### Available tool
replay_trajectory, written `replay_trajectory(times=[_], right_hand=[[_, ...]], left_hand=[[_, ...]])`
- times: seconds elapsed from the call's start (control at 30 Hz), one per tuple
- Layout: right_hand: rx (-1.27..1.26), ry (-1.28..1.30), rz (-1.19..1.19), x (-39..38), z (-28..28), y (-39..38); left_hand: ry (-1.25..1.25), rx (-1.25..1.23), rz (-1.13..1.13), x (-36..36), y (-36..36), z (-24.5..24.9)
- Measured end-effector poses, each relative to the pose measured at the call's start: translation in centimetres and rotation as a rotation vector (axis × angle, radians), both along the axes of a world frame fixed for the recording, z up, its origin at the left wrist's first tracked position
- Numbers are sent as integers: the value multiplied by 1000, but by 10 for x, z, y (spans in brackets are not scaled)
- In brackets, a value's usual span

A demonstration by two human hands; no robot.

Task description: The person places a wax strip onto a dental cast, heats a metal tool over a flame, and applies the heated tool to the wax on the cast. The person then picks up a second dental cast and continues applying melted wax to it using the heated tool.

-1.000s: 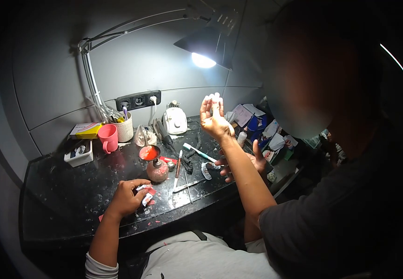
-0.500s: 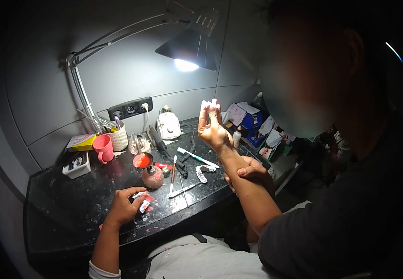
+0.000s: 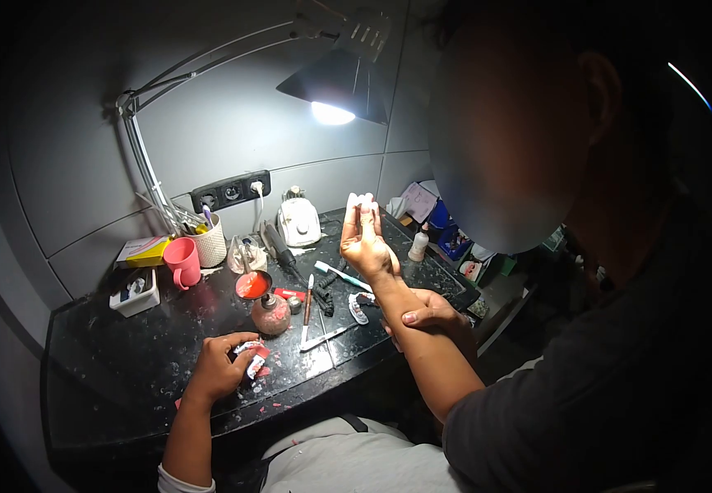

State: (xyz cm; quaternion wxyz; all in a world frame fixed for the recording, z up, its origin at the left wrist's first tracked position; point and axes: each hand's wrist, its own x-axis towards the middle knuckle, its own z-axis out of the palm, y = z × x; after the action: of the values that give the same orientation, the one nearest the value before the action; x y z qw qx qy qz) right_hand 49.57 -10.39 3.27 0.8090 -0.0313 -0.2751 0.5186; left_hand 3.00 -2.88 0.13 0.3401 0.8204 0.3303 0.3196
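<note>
My left hand (image 3: 223,366) rests low on the black worktop, fingers curled around a white dental cast with pink wax (image 3: 257,358). At the right, my right hand (image 3: 436,315) is wrapped round a co-worker's forearm (image 3: 434,361), thumb on the near side; my right arm is mostly hidden behind it. The co-worker's raised hand (image 3: 366,245) has its fingertips bunched upward. Partly behind that arm lies a U-shaped white dental piece (image 3: 358,314). Ahead of my left hand stand a round pinkish burner jar (image 3: 271,316) and a metal ladle of red wax (image 3: 252,285).
A brown-handled tool (image 3: 307,306) and a green toothbrush (image 3: 341,274) lie mid-worktop (image 3: 126,374). Behind are a pink mug (image 3: 182,261), a pen cup (image 3: 210,241) and a white device (image 3: 298,222). A lamp (image 3: 335,90) hangs above. The co-worker (image 3: 586,345) leans in from the right.
The co-worker's raised hand has moved down and left, my right hand moving left with the forearm. The co-worker's head has also shifted left. My left hand stays in place.
</note>
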Motion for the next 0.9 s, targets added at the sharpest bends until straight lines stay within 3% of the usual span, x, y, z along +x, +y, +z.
replay_trajectory(times=[0.3,0.57,0.9], right_hand=[[234,274,42,43,32,-6],[256,363,91,49,37,5],[304,809,437,7,41,48]], left_hand=[[-67,-27,0,-6,-7,14],[-42,-55,-54,-10,-15,21],[-58,-17,-121,-7,-23,26]])
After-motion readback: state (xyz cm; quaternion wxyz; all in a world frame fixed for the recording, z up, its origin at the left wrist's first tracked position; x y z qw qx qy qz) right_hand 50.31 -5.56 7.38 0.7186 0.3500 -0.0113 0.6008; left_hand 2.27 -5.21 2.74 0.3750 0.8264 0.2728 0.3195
